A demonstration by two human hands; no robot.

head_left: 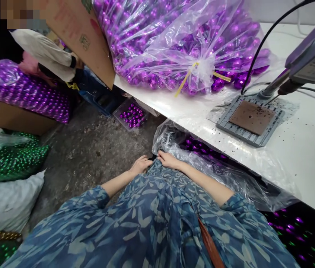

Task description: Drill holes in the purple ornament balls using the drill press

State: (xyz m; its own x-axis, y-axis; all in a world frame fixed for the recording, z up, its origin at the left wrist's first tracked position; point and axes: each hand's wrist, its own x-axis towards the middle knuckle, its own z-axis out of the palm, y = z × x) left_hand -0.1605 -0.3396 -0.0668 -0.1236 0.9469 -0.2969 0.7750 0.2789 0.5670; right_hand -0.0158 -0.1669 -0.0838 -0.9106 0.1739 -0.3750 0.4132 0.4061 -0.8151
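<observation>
My left hand point(141, 165) and my right hand point(168, 160) are close together at the front of my blue leaf-patterned dress point(143, 219). The fingers of both hands are curled in, with a small dark patch between them. What they pinch, perhaps the dress fabric, I cannot make out. A clear plastic bag point(171, 137) lies just beyond my right hand and runs along under the table edge, with shiny purple beads point(199, 147) beside it.
On the white table point(299, 167) to the right stand a drill press point(294, 70) and a tied bag of purple beads point(157, 48). A small tray point(131, 113) of beads is on the floor. At left are bead sacks point(12, 156), cartons point(85, 33) and another person point(45, 52).
</observation>
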